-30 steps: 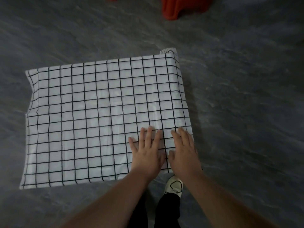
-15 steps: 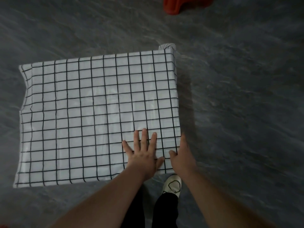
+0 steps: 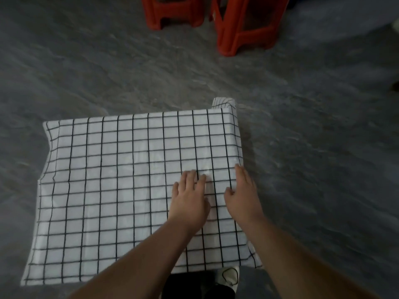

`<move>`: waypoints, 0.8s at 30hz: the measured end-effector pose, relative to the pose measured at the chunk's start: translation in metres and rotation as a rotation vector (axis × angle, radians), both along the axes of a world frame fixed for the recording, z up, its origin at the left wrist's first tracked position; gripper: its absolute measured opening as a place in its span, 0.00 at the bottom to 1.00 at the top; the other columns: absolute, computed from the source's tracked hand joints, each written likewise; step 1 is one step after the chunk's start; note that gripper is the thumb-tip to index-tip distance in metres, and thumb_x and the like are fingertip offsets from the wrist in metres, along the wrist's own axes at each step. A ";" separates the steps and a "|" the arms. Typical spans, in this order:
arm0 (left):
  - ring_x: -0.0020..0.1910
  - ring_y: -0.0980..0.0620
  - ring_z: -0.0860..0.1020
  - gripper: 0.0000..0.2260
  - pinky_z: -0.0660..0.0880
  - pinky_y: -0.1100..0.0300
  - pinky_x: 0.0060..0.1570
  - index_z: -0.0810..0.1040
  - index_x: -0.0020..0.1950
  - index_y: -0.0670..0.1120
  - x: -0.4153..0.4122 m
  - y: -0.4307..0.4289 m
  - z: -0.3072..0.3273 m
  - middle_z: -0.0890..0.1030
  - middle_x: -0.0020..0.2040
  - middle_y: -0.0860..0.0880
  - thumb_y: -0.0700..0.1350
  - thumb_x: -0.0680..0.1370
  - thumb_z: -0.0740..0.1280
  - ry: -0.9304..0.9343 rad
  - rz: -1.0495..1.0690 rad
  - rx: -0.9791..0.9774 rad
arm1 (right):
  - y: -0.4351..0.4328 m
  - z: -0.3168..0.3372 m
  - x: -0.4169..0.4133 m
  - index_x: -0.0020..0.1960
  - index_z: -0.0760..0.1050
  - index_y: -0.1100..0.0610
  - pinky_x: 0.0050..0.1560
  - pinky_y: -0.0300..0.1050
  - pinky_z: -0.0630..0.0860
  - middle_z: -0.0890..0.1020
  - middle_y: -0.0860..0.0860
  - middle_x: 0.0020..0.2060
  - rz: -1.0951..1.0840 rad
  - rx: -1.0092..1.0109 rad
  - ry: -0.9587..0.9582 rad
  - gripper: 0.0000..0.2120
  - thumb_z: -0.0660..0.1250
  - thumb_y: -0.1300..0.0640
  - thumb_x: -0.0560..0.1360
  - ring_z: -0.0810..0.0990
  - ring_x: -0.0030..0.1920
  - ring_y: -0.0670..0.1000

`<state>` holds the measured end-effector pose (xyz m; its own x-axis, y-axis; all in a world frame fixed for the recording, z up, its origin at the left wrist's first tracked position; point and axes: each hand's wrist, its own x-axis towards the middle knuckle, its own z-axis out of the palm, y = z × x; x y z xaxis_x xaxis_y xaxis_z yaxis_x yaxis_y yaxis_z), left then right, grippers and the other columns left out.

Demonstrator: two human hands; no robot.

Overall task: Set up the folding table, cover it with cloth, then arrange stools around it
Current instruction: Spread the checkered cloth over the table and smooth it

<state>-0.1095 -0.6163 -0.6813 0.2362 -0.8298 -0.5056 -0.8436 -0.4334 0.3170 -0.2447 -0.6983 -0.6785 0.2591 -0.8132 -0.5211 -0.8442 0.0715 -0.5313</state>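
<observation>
A white cloth with a black grid [image 3: 112,186] covers the whole folding table and hangs over its edges; the table itself is hidden beneath. My left hand [image 3: 189,201] lies flat on the cloth near the right side, fingers spread. My right hand [image 3: 243,195] rests at the right edge of the tabletop, fingers reaching over the side of the cloth. A bunched corner of cloth [image 3: 223,102] sticks up at the far right corner. Two red plastic stools [image 3: 172,11] [image 3: 246,29] stand on the floor beyond the table.
The grey marbled floor [image 3: 313,147] surrounds the table on all sides. My white shoe [image 3: 228,277] and dark trouser leg show below the table's near edge. A pale blue surface [image 3: 345,16] lies at the top right.
The view has tilted up, so the red stools now show fully. Both hands have slid forward along the cloth's right side, the right hand moving onto the edge.
</observation>
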 end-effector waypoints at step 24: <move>0.78 0.44 0.51 0.31 0.55 0.39 0.72 0.55 0.79 0.55 0.073 -0.161 -0.037 0.54 0.79 0.49 0.61 0.79 0.60 -0.121 -0.133 -0.135 | -0.134 -0.057 0.076 0.72 0.64 0.39 0.50 0.43 0.80 0.79 0.46 0.61 -0.244 0.025 -0.242 0.36 0.63 0.68 0.71 0.81 0.55 0.48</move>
<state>-0.0361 -0.7771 -0.7179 0.1721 -0.9161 -0.3621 -0.9259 -0.2759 0.2581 -0.1683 -0.8321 -0.7356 0.1770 -0.8542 -0.4890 -0.6503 0.2715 -0.7095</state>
